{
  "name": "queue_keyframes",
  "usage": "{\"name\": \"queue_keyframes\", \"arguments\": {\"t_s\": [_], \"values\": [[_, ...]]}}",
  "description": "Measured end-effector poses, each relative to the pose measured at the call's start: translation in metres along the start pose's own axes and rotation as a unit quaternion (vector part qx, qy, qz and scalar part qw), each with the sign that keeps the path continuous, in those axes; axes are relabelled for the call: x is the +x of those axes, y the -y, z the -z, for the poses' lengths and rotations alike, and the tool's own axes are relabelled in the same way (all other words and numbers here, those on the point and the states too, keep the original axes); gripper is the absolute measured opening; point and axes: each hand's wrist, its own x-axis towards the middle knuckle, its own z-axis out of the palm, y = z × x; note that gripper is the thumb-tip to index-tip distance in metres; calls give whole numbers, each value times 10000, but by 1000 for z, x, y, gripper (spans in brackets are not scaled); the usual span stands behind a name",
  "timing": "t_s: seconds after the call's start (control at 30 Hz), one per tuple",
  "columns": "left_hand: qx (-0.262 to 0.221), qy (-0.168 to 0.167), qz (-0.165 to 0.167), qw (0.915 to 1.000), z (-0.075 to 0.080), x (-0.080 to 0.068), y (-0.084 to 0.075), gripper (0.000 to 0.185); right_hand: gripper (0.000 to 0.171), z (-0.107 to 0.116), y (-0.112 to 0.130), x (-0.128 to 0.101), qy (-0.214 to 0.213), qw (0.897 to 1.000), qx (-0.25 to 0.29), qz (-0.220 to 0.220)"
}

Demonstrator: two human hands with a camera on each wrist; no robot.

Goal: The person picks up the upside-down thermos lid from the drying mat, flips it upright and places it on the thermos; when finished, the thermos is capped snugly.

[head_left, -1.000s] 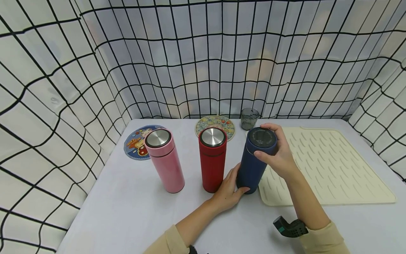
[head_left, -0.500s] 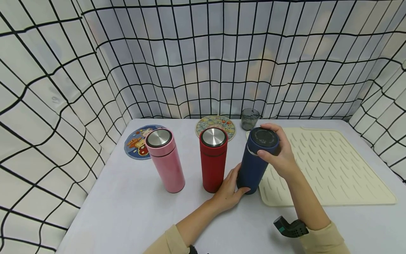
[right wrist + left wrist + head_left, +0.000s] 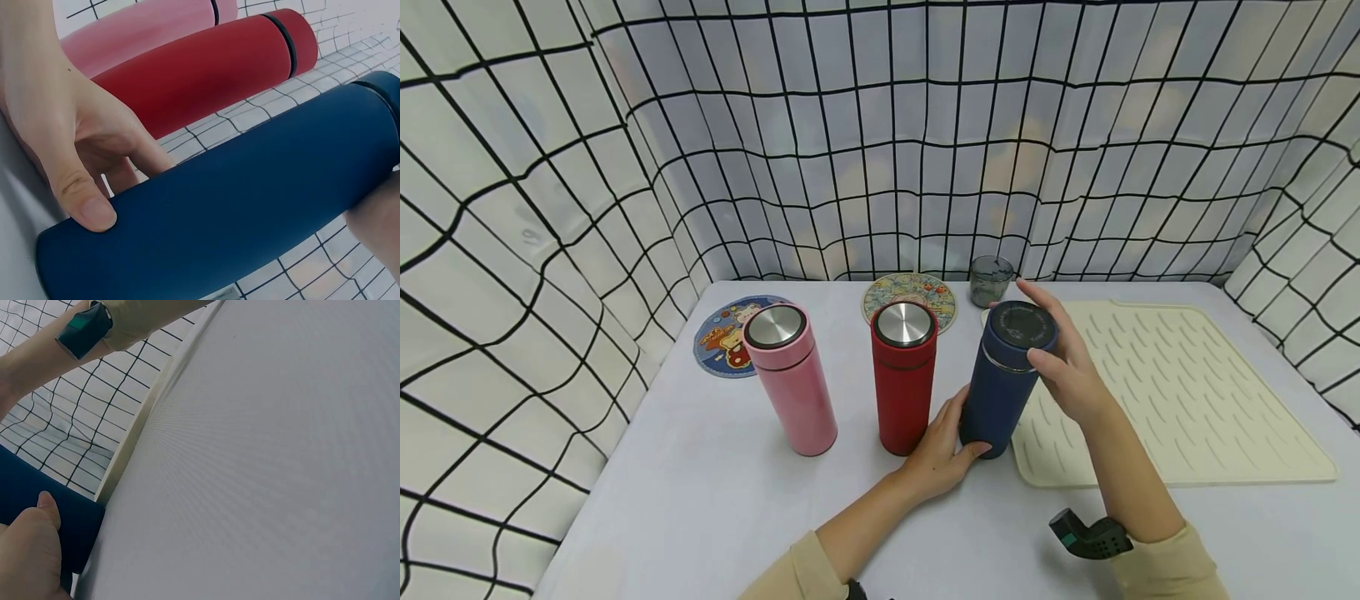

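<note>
- Three flasks upright on table [image 3: 715, 492]: pink flask [image 3: 792, 377], red flask [image 3: 902, 375], blue flask [image 3: 1004, 377] at mat [image 3: 1180, 392] edge.
- Left hand [image 3: 942, 450]: curled round blue flask's base.
- Right hand [image 3: 1067, 367]: fingers loosened against lid [image 3: 1019, 323], no firm grip.
- Risk: twisting the lid could tip the blue flask into the red flask if the base hold slackens.

Two bare hands, tan sleeves, a camera on the wrist

The left hand [image 3: 942, 450] and right hand [image 3: 1070, 377] wear no gloves; both forearms end in beige-tan sleeves [image 3: 1165, 568] pushed back, and a small black wrist camera [image 3: 1088, 537] (with a teal-green patch on its end) sits at the right wrist.
</note>
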Motion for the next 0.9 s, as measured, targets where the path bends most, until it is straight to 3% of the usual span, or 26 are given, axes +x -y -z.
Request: {"name": "queue_keyframes", "arguments": {"t_s": [0.3,0.43,0.9], "values": [[-40,-8,-156,9999,-1,0,2,76,65,-1,-3,-2,-628,9973,-293,-225],[-63,26,-46,10000,0,0,1,76,64,-1,-3,-2,-746,9964,-319,-252],[-104,81,86,9999,0,0,0,75,68,-1,-5,1,-410,9983,269,328]]}}
